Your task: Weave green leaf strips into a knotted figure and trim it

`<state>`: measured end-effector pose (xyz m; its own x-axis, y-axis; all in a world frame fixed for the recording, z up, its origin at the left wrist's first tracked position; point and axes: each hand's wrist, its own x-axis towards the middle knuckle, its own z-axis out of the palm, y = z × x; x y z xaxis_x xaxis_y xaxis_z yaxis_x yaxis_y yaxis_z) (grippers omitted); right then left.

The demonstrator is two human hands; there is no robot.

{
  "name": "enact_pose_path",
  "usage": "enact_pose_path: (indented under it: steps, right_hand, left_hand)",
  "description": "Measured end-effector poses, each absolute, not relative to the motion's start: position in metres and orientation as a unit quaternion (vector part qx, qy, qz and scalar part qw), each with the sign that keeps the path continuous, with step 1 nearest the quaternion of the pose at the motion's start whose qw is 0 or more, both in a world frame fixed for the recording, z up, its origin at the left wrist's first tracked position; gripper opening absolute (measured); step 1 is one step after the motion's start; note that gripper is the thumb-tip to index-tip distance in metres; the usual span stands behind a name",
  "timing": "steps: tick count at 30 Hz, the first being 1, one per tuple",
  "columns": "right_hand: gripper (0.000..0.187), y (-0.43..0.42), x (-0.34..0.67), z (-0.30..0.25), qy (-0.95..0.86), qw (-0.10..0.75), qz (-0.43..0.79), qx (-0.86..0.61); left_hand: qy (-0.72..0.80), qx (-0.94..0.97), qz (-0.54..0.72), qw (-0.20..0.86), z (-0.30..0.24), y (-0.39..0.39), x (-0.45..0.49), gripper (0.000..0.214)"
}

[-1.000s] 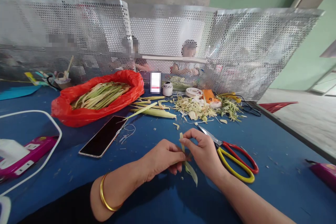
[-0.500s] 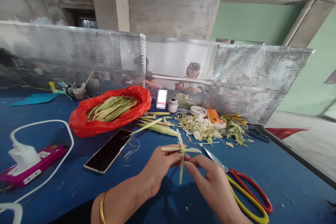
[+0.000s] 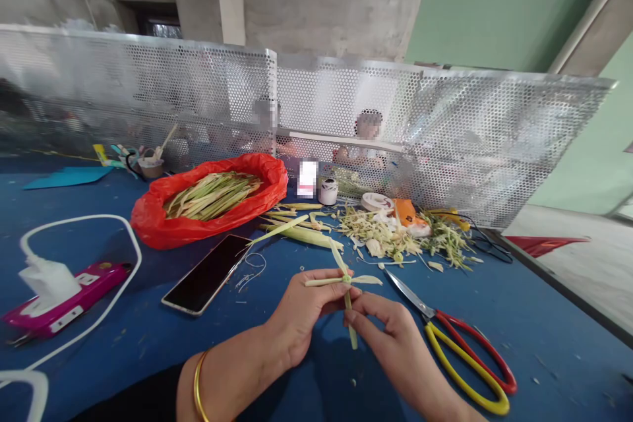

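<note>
Between my hands is a small cross of pale green leaf strips, its arms spreading from a knotted middle. My left hand pinches it close to that middle. The thumb and fingers of my right hand are closed on the strip that hangs down towards me. Just right of my right hand lies a pair of scissors with one red and one yellow handle, blades pointing away. Beyond my hands, long leaf pieces rest on the blue table.
A red plastic bag full of leaf strips stands back left, with a phone before it. At far left is a purple power strip with a white cable. Leaf scraps are heaped below the perforated metal screen; a person sits behind it.
My right thumb and fingers have moved onto the downward strip, which now slants slightly right. My left hand keeps its pinch near the middle. The whole view has shifted a little.
</note>
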<state>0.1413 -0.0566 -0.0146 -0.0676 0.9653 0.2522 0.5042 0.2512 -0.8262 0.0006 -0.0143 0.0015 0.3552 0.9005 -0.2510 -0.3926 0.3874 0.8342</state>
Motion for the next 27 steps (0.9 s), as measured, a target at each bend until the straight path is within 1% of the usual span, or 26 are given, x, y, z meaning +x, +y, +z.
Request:
enact_pose_path:
  steps: [4,6,9,11,12,14,16,18,22,27]
  right_hand:
    - [0.032,-0.058,0.139,-0.017,-0.693,0.387,0.280,-0.540]
    - [0.034,-0.058,0.142,-0.018,-0.705,0.380,0.258,-0.541]
    - [0.037,-0.057,0.152,-0.017,-0.681,0.424,0.155,-0.576]
    - [0.031,-0.055,0.161,-0.014,-0.644,0.469,0.077,-0.599]
    - [0.026,-0.053,0.164,-0.012,-0.636,0.479,0.058,-0.603]
    - [0.022,-0.050,0.166,-0.010,-0.648,0.465,0.082,-0.598]
    - [0.021,-0.048,0.163,-0.009,-0.667,0.433,0.147,-0.588]
    - [0.026,-0.048,0.158,-0.011,-0.676,0.412,0.188,-0.581]
    - [0.030,-0.050,0.153,-0.015,-0.676,0.416,0.204,-0.573]
    - [0.030,-0.053,0.154,-0.013,-0.676,0.408,0.195,-0.582]
  left_hand:
    - [0.382,0.335,0.427,0.748,0.000,-0.015,0.001,0.032]
    - [0.383,0.345,0.427,0.743,0.001,-0.014,0.000,0.032]
    - [0.386,0.380,0.423,0.727,0.003,-0.011,-0.004,0.031]
    - [0.384,0.397,0.405,0.729,0.005,-0.010,-0.006,0.031]
    - [0.382,0.399,0.394,0.734,0.006,-0.009,-0.007,0.031]
    - [0.372,0.403,0.377,0.746,0.006,-0.010,-0.006,0.031]
    - [0.372,0.409,0.374,0.745,0.006,-0.011,-0.005,0.031]
    - [0.378,0.419,0.376,0.735,0.004,-0.012,-0.003,0.034]
    - [0.385,0.455,0.355,0.720,-0.005,-0.010,-0.001,0.040]
    - [0.399,0.490,0.359,0.687,-0.008,-0.008,0.000,0.035]
